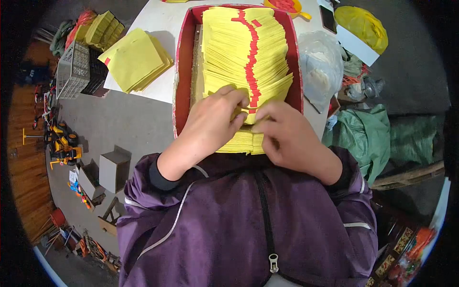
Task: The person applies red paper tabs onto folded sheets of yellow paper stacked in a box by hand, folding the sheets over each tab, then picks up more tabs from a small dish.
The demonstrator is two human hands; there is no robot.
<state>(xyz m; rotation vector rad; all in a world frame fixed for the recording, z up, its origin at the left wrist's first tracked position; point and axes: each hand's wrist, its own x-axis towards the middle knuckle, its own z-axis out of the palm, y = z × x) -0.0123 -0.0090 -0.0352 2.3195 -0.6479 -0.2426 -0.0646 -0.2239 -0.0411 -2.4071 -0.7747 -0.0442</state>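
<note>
A long fanned stack of yellow paper sheets with a red stripe lies in a red cardboard box on a white table. My left hand rests on the near end of the stack, fingers curled over the top sheets. My right hand meets it from the right, its fingertips pinching the edge of a yellow sheet close to the red stripe. Both hands touch at the fingertips. More yellow sheets stick out beneath my hands at the box's near edge.
A loose pile of yellow sheets lies on the white table left of the box. A clear plastic bag sits to the right. Grey crate, cardboard boxes and toy vehicles stand on the floor at left; green sacks at right.
</note>
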